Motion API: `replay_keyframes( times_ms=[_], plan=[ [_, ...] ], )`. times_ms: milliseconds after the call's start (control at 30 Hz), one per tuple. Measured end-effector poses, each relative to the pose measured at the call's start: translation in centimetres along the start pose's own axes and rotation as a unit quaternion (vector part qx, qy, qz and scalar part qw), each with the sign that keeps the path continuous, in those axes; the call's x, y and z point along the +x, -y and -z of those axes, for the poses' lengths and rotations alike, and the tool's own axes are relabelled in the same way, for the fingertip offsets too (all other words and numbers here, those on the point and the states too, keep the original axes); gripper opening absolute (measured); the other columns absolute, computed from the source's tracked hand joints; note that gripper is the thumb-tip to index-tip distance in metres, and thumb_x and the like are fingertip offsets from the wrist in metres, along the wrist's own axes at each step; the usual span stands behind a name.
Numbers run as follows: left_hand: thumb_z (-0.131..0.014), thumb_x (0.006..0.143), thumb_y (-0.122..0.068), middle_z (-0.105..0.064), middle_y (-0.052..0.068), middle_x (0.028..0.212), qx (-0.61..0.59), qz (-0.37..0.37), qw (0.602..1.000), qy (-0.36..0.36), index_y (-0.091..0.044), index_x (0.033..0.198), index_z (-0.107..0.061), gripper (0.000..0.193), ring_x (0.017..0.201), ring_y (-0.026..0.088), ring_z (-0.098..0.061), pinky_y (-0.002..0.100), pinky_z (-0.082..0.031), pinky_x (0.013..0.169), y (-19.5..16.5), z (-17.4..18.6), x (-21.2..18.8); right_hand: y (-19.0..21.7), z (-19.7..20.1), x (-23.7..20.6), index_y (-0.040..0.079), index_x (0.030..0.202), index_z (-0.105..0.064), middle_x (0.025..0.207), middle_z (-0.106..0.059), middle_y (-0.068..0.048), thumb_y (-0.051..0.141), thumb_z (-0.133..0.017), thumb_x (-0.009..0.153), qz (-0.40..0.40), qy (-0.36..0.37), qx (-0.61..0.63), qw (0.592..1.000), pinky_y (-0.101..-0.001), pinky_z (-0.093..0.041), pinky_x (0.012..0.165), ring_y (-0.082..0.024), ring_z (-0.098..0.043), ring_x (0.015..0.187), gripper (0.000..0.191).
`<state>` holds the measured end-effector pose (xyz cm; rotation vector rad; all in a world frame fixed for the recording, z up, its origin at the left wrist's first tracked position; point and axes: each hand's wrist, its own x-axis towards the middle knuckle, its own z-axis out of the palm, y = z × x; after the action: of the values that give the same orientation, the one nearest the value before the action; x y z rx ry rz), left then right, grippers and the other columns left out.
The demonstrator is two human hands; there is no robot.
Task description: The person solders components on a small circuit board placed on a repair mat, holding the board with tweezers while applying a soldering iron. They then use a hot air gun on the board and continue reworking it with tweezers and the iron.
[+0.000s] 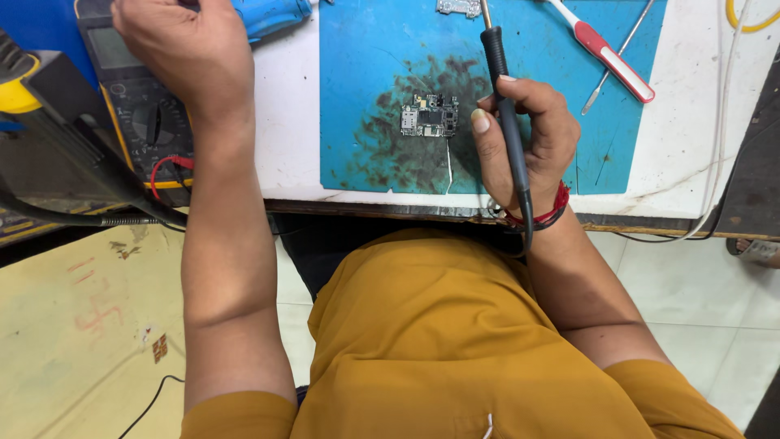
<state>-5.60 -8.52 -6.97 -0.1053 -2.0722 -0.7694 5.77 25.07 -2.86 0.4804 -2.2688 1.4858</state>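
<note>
Item: small bare circuit board, flat on scorched blue mat, mid-bench, untouched. Right hand, grip wrapped around black soldering iron, tip raised far side. Left hand closed over blue tool, far left. Soldering apparently not begun.

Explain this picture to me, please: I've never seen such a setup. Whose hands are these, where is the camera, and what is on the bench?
The one picture comes from a camera worn on a person's head, looking down at their own arms and lap. The right hand grips a soldering iron, tip pointing away from the body. Beside it a small circuit board lies on a blue mat with dark scorch stains. The left hand rests over a multimeter at the bench's left edge; whether it grips anything cannot be seen. On the mat's far side lie a red and white tool and thin tweezers.
</note>
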Motion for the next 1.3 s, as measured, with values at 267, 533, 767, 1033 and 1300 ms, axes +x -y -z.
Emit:
replay_keyframes(
  times_ms=[267,533,767,1033,1300],
  plan=[
    [-0.075,0.096,0.004,-0.044,0.008,0.062,-0.069,0.04,0.997,-0.015,-0.001,0.071,-0.039,0.044,0.056,0.022,-0.039,0.04,-0.03,0.059,0.8,-0.5,-0.2,-0.2,-0.1,0.0,0.001,0.134,-0.057,0.102,-0.07,-0.012,-0.003,-0.073,0.107,0.004,-0.002,0.002,1.0,-0.0251,-0.057,0.081,-0.015,-0.071,0.088,0.032],
    [-0.072,0.104,0.006,-0.052,0.006,0.079,-0.169,0.076,0.981,-0.059,0.002,0.086,-0.048,0.03,0.074,0.015,-0.045,0.032,-0.039,0.064,1.2,-0.5,-1.0,-0.1,-0.2,-0.3,0.001,0.135,-0.057,0.103,-0.07,-0.012,-0.003,-0.072,0.108,-0.003,-0.01,0.013,1.0,-0.0252,-0.057,0.082,-0.016,-0.071,0.09,0.031],
    [-0.069,0.113,-0.001,-0.068,0.005,0.102,-0.308,0.189,0.931,0.052,-0.001,0.118,-0.06,0.01,0.086,0.009,-0.06,0.022,-0.046,0.075,-7.2,2.3,-4.7,0.3,0.4,-0.5,0.0,0.131,-0.062,0.098,-0.073,-0.014,-0.002,-0.074,0.11,0.001,-0.016,-0.043,0.999,-0.0253,-0.056,0.079,-0.018,-0.072,0.086,0.025],
    [-0.067,0.11,0.0,-0.071,0.008,0.107,-0.426,0.303,0.833,0.184,-0.004,0.121,-0.056,0.015,0.095,0.008,-0.068,0.02,-0.057,0.085,-15.2,3.9,-9.0,1.3,0.9,-3.2,-0.003,0.122,-0.061,0.093,-0.072,-0.013,0.015,-0.063,0.115,-0.047,0.014,0.014,0.999,-0.0264,-0.058,0.071,-0.021,-0.076,0.08,0.019],
    [-0.069,0.107,0.0,-0.072,0.008,0.107,-0.318,0.25,0.886,0.228,-0.004,0.114,-0.06,0.012,0.079,0.007,-0.066,0.019,-0.054,0.067,-15.9,3.9,-8.7,0.7,0.8,-3.4,-0.002,0.106,-0.061,0.087,-0.066,-0.013,0.014,-0.058,0.112,-0.03,0.027,0.0,0.999,-0.0271,-0.052,0.06,-0.019,-0.069,0.065,0.017]
  ],
)
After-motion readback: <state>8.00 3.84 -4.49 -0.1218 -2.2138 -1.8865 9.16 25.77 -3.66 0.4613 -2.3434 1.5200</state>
